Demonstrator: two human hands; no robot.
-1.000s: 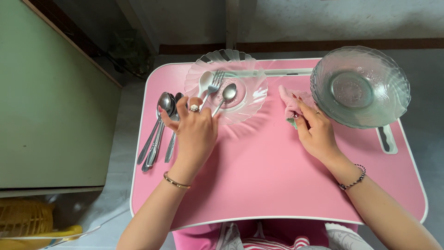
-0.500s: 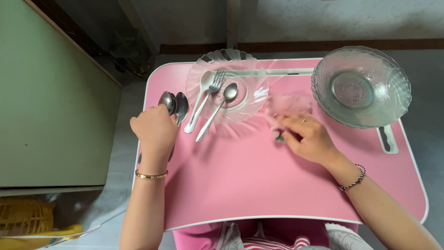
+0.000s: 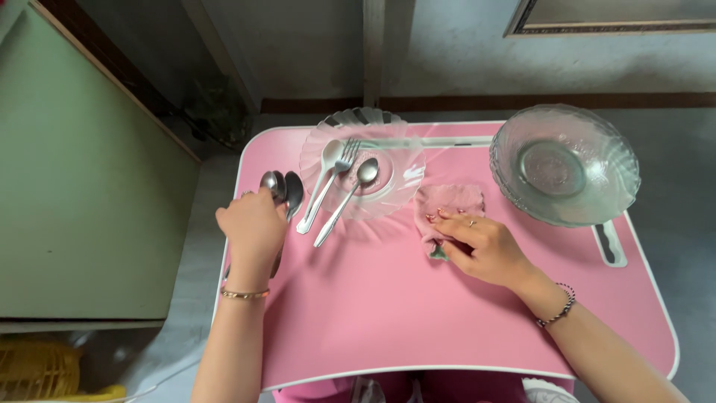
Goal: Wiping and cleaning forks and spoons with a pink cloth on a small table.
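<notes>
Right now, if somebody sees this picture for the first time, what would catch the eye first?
The bright pink tabletop with white edge fills the middle. At its far right corner stands a big ribbed clear glass bowl; at far centre a clear scalloped glass plate carries cutlery. The left hand covers a bunch of metal spoons at the left edge, and the right hand presses a small pink cloth.

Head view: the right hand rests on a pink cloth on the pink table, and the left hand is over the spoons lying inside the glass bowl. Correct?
Not quite. In the head view the left hand is over spoons lying on the pink table, left of the glass plate. The glass bowl is empty. The right hand does rest on the pink cloth.
</notes>
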